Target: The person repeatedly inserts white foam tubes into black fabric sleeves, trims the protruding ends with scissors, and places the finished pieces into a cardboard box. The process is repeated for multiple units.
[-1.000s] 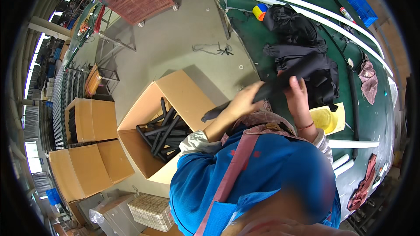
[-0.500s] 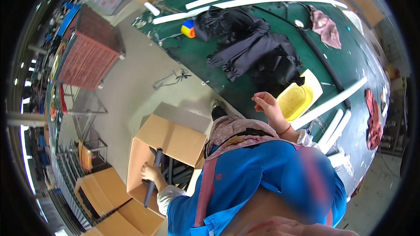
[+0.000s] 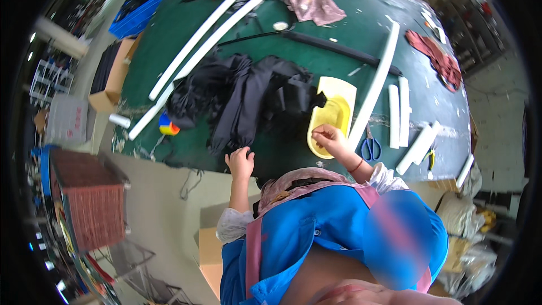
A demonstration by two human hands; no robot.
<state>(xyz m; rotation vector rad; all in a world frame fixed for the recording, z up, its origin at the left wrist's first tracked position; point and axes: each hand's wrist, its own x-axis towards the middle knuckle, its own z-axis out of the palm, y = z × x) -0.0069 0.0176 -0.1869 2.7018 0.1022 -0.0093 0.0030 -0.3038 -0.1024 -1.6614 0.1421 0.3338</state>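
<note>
black cloth pile (image 3: pixel 248 99) between white tubes (image 3: pixel 372 87), scissors (image 3: pixel 370 148) beside.

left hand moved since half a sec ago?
Yes. The left hand was down in the open cardboard box on the floor; now it is up at the near edge of the green table, touching the black fabric pile.
</note>
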